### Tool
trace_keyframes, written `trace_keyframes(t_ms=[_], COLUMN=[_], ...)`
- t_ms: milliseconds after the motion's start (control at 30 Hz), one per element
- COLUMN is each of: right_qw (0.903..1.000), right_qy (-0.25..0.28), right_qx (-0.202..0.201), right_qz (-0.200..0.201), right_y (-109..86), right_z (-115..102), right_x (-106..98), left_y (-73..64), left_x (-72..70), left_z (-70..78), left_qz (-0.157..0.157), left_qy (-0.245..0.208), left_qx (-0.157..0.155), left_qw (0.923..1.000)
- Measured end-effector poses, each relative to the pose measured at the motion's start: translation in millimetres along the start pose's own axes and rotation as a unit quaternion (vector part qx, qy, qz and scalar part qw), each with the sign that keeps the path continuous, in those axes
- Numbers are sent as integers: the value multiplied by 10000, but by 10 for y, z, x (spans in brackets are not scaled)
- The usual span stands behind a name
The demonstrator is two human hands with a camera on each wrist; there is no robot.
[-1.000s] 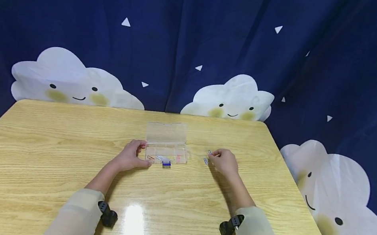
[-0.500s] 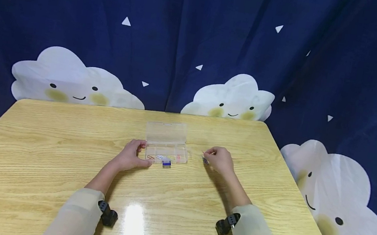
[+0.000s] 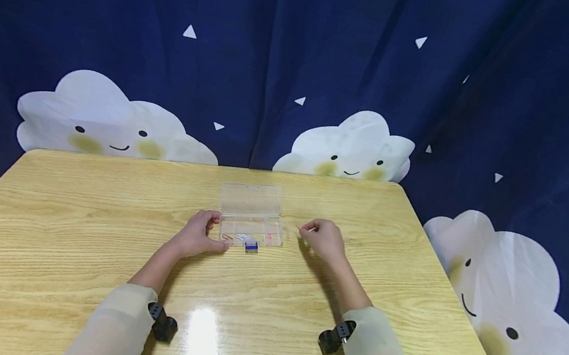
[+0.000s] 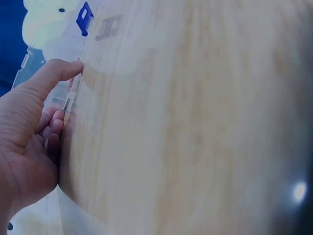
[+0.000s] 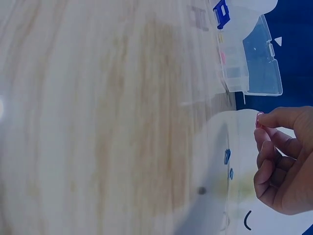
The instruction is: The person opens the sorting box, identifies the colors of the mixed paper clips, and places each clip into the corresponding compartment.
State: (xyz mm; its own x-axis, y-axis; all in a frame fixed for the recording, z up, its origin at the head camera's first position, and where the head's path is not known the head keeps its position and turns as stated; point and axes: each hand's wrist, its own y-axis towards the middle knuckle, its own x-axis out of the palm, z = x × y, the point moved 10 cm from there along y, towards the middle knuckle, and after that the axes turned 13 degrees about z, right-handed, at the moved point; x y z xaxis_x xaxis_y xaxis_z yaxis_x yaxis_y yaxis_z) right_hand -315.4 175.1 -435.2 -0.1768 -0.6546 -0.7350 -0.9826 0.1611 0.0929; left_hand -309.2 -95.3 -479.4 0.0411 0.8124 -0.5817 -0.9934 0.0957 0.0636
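My left hand (image 3: 200, 234) grips the left end of a clear plastic compartment box (image 3: 250, 225), thumb at the front edge and fingers around the side. Its lid (image 3: 251, 201) stands raised at the back, and a blue latch (image 3: 251, 247) hangs at the front. Small clips lie in the front compartments: red at left, white in the middle, pink (image 3: 269, 238) at right. My right hand (image 3: 326, 241) pinches a pink paper clip (image 5: 258, 119) between thumb and forefinger, a little right of the box. Two blue paper clips (image 5: 227, 156) lie near that hand, hidden by it in the head view.
All of this is on a wood-grain table (image 3: 92, 223). A dark blue curtain (image 3: 256, 64) with white clouds and triangles hangs behind it. Black cameras (image 3: 331, 339) are strapped at both wrists.
My right hand has moved left towards the box with the pink paper clip, passing over the blue clips. The left hand and the box have stayed in place.
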Motion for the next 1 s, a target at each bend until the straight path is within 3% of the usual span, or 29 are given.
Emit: trace_keyframes(t_ms=[1000], right_qw=[9996], right_qy=[231], right_qx=[-134], right_qz=[-63], right_y=[-43], right_z=[-184], right_x=[182], left_y=[17], left_x=[-9], left_z=[-1], left_qz=[64], left_qy=[-22], left_qx=[105], left_qw=[9999])
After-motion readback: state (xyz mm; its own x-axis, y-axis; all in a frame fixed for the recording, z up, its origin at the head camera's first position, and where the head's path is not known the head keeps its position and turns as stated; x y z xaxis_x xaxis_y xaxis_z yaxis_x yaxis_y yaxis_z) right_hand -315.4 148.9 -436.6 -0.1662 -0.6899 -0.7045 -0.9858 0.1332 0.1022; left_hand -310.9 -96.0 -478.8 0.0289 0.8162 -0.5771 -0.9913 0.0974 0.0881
